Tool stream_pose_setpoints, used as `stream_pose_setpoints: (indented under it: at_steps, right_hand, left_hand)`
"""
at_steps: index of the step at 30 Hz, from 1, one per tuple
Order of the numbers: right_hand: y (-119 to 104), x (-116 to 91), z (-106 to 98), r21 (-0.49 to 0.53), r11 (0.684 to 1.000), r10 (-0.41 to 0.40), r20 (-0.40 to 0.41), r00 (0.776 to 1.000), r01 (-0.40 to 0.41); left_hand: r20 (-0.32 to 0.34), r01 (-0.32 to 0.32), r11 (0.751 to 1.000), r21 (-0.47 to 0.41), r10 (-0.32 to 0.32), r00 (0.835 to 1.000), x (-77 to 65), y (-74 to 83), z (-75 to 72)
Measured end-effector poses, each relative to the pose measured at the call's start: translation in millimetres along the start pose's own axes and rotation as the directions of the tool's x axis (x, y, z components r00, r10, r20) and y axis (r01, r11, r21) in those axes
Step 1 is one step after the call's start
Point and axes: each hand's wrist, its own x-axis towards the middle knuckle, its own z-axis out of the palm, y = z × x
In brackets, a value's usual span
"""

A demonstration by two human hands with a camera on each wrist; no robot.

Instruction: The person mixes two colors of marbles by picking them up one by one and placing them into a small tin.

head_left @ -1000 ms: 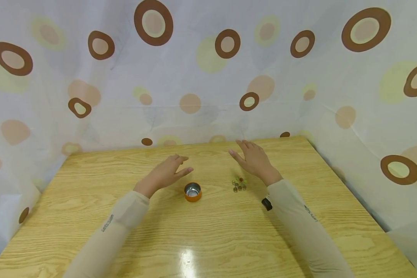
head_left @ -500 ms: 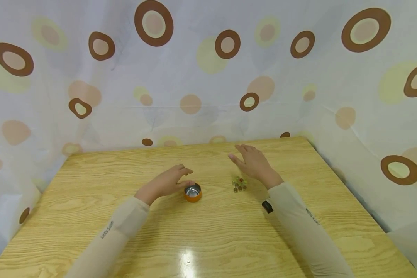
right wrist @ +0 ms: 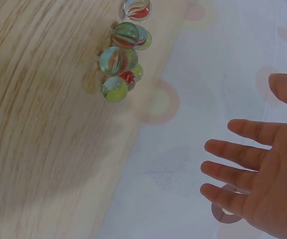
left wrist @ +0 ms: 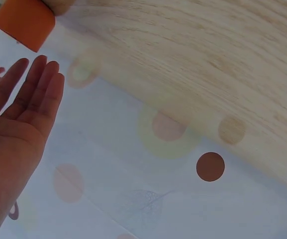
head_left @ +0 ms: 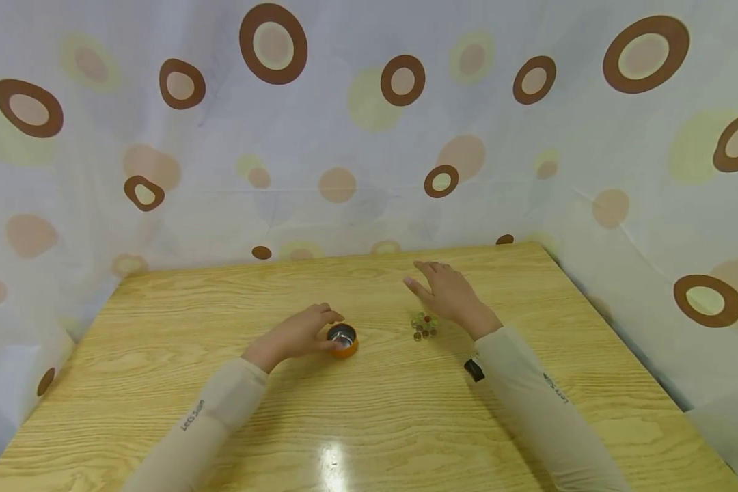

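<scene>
A small orange bowl (head_left: 347,353) with a shiny metal inside stands upright on the wooden table. My left hand (head_left: 295,336) hovers at its left side, the thumb in front of the bowl's near left part in the head view. In the left wrist view the fingers (left wrist: 36,94) are straight and apart from the orange wall. Several glass marbles (right wrist: 116,60) with coloured swirls lie clustered right of the bowl. Beyond them my right hand (head_left: 454,295) is held above the table with its fingers spread, touching nothing.
The wooden table (head_left: 369,424) reaches back to a white patterned sheet (head_left: 369,150), which also hangs along both sides. A black thing (head_left: 474,370) shows beside the right wrist.
My left hand has come down and toward me to the bowl's left side. The right hand has moved slightly toward me. Bowl and marbles have stayed in place.
</scene>
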Motion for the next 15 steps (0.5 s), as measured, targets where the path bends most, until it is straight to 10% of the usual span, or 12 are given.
stream_pose_setpoints:
  at_steps: [15]
  right_hand:
    - [-0.5, -1.7, 1.2, -0.005, 1.000, 0.017, 0.021, 1.000, -0.017]
  left_hand:
    - [-0.020, 0.003, 1.000, -0.016, -0.003, 1.000, 1.1, -0.9, 5.7]
